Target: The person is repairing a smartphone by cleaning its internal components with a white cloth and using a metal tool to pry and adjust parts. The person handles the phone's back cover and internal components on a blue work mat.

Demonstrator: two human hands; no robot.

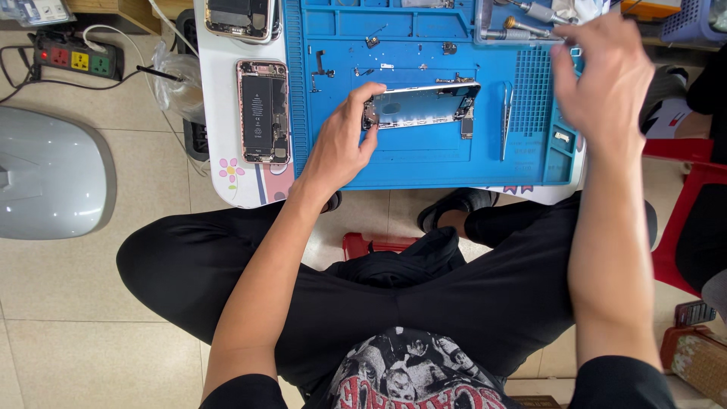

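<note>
Two hands of mine are over the blue repair mat (424, 163), seen from the head camera looking straight down. My left hand (341, 148) pinches the left end of an opened phone frame (424, 106), thumb and fingers pressed on its edge. That frame lies near the middle of the mat with its long axis running left to right, slightly raised toward the right, its hollow inside facing up. My right hand (606, 79) hangs above the mat's right side, blurred, fingers loosely curled; I cannot tell whether it pinches anything. Just left of it lie metal tweezers (505, 121), pointing away from me, and screwdrivers (522, 23) rest in the mat's top tray. Small screws and brackets are scattered along the mat's upper compartments.

Left of the mat, on the white table (219, 98), a second phone (263, 111) lies open, long axis pointing away from me, its black rectangular battery bearing a pale label. A small pink flower sticker (231, 170) marks the table's near corner. On the floor, a dark power strip (76, 57) shows red, yellow and green sockets.
</note>
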